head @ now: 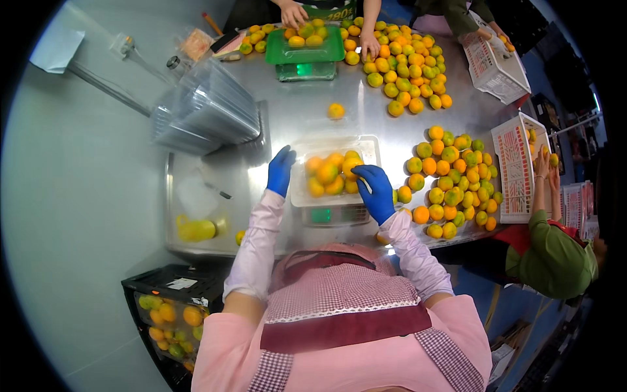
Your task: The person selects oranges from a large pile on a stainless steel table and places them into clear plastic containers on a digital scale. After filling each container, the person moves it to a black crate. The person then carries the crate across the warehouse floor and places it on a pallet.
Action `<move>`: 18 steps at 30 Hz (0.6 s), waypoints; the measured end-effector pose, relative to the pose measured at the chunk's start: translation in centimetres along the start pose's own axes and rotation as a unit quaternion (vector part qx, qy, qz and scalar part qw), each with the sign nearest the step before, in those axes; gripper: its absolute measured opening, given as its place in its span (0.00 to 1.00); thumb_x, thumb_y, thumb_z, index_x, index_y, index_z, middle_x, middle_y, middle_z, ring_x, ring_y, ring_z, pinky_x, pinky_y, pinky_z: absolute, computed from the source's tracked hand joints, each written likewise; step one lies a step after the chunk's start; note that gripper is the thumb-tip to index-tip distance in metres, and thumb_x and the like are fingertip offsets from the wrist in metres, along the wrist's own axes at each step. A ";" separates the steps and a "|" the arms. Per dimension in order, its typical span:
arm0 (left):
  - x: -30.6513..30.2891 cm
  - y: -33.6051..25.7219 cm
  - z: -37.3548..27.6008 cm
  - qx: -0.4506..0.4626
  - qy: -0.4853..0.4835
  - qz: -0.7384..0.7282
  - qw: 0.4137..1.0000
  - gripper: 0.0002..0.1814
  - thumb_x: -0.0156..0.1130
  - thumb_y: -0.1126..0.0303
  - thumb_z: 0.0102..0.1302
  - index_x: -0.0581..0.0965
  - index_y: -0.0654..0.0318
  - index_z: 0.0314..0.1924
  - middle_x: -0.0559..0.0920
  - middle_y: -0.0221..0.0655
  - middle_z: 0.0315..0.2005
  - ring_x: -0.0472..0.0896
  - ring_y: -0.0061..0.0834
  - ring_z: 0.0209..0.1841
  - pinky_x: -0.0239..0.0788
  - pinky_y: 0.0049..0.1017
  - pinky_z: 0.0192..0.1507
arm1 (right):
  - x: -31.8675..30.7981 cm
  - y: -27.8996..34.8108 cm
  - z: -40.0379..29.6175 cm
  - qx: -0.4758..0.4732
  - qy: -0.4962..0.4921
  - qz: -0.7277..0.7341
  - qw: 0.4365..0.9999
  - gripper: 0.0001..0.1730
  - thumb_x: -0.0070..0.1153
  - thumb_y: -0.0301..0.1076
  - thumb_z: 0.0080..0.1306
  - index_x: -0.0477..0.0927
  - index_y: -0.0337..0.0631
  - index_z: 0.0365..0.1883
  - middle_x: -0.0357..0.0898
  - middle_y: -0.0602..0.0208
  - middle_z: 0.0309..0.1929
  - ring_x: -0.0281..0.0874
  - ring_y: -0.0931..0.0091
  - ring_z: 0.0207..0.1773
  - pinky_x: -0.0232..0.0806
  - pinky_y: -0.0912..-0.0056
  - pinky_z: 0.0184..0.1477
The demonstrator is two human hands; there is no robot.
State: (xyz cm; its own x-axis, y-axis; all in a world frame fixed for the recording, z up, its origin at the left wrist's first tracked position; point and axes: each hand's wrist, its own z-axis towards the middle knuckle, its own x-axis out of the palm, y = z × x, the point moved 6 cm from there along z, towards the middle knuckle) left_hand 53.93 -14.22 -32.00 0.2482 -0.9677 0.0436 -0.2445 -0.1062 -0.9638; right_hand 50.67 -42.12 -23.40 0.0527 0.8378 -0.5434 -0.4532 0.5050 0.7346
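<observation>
My left hand (281,171), in a blue glove, is beside the left edge of a whitish tray (299,198) and holds nothing that I can see. On that tray, set on a scale (321,215) with a green-lit display, lies a group of orange and green-tinged citrus fruits (326,172), seemingly in a clear container. My right hand (376,191), gloved alike, reaches over the tray's right side with its fingertips at a fruit (350,165). Whether it grips the fruit is hard to tell. A single citrus fruit (336,110) lies beyond the tray.
Loose fruits (453,196) spread over the steel table (303,117) at right. Stacked clear plastic containers (210,110) stand at left, near a yellow bottle (196,229). Across are a green scale tray (277,54) and another person's hands (370,45). White crates (512,171) line the right, where co-workers' hands are.
</observation>
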 end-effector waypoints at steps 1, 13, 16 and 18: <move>0.3 0.6 1.1 -0.029 0.010 -0.044 0.999 0.26 0.59 0.58 0.66 0.72 0.62 0.61 0.80 0.35 0.50 0.79 0.27 0.49 0.67 0.25 0.50 | 0.0 0.4 0.0 0.012 -0.033 0.029 0.999 0.16 0.59 0.25 0.58 0.80 0.42 0.46 0.79 0.58 0.47 0.75 0.59 0.52 0.68 0.63 0.54; 3.2 -2.1 6.6 -0.083 0.077 -0.229 0.967 0.34 0.44 0.39 0.71 0.67 0.57 0.65 0.79 0.37 0.51 0.76 0.30 0.50 0.66 0.26 0.53 | -1.1 -3.8 1.7 0.102 -0.084 0.034 0.991 0.13 0.59 0.33 0.62 0.82 0.43 0.45 0.82 0.63 0.45 0.78 0.68 0.46 0.69 0.65 0.52; 1.8 -4.6 3.9 0.093 0.105 -0.111 0.984 0.23 0.48 0.52 0.73 0.76 0.62 0.56 0.81 0.35 0.48 0.76 0.29 0.52 0.66 0.28 0.56 | -2.2 -5.4 1.6 0.274 -0.126 0.331 0.894 0.17 0.53 0.38 0.69 0.78 0.39 0.52 0.80 0.68 0.50 0.74 0.79 0.49 0.67 0.71 0.52; 2.2 -6.8 -0.8 0.189 0.087 0.089 0.974 0.16 0.53 0.62 0.72 0.80 0.65 0.49 0.82 0.33 0.46 0.77 0.27 0.53 0.67 0.27 0.56 | -2.2 -5.1 1.0 0.331 -0.101 0.415 0.842 0.23 0.52 0.37 0.69 0.72 0.40 0.60 0.77 0.67 0.54 0.73 0.76 0.51 0.66 0.73 0.53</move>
State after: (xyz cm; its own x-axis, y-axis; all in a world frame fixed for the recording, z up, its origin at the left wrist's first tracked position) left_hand 55.37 -15.80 -25.17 0.0618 -0.9908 -0.1207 0.1014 0.1265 -0.9868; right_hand 53.71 -46.33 -25.56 0.1430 0.9432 0.2997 0.1820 -0.3227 0.9288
